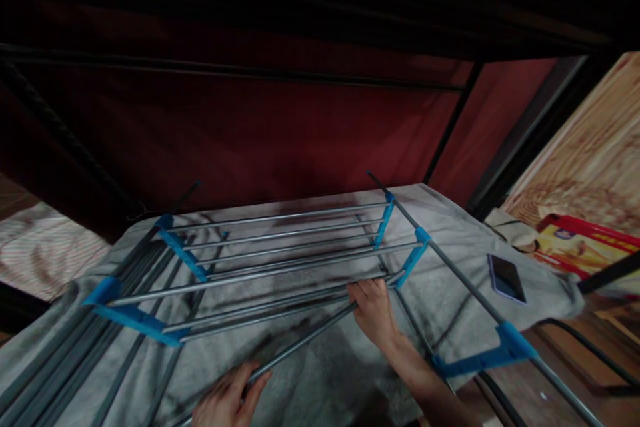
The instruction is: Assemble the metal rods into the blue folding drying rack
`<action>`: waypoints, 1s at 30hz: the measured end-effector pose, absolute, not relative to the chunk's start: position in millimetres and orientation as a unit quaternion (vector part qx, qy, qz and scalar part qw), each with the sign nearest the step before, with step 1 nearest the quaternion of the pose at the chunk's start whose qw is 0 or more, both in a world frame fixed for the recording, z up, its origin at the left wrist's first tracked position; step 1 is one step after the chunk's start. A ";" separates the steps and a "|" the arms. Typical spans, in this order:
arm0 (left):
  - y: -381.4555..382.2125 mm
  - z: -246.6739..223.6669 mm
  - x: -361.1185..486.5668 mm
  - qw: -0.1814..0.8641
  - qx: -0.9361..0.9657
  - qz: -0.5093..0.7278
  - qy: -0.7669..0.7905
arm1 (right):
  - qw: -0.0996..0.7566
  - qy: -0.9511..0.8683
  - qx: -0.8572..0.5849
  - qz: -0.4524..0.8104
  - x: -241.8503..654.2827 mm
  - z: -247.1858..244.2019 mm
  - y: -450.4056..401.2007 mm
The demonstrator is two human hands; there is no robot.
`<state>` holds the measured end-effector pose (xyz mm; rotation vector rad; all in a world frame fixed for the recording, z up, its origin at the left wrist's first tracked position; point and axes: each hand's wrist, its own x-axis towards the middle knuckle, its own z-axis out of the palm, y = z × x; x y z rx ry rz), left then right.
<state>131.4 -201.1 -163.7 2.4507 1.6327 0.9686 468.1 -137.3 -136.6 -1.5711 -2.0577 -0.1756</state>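
Note:
A rack of grey metal rods (pixel 260 235) joined by blue plastic brackets (pixel 137 320) stands on grey cloth; it looks like a clothes drying rack. My left hand (pixel 227 397) is closed round a loose-looking grey metal rod (pixel 310 335) that slants up to the right. Farther along, my right hand (pixel 373 313) is closed on the same rod, close to a blue bracket (pixel 413 265) on the right side. The rod's far end meets that bracket, but I cannot tell whether it is seated in it. Its near end runs out of view below my left hand.
Several grey rods (pixel 65 350) lie together on the left. A phone (pixel 507 277) rests on the grey cloth (pixel 345 367) at the right. Another blue bracket (pixel 483 357) sits at front right. Beyond are a red and yellow package (pixel 585 240) and a dark red panel (pixel 280 127).

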 end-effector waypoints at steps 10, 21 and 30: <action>-185.4 -151.8 153.4 0.024 0.798 0.329 0.504 | 0.258 -0.767 -0.582 -0.074 487.3 -127.1 -123.1; -169.9 -158.5 146.6 0.028 0.806 0.327 0.494 | 0.230 -0.774 -0.588 -0.056 488.7 -120.4 -114.7; -162.6 -159.3 144.3 0.016 0.816 0.326 0.477 | 0.244 -0.759 -0.599 -0.075 490.8 -117.6 -114.6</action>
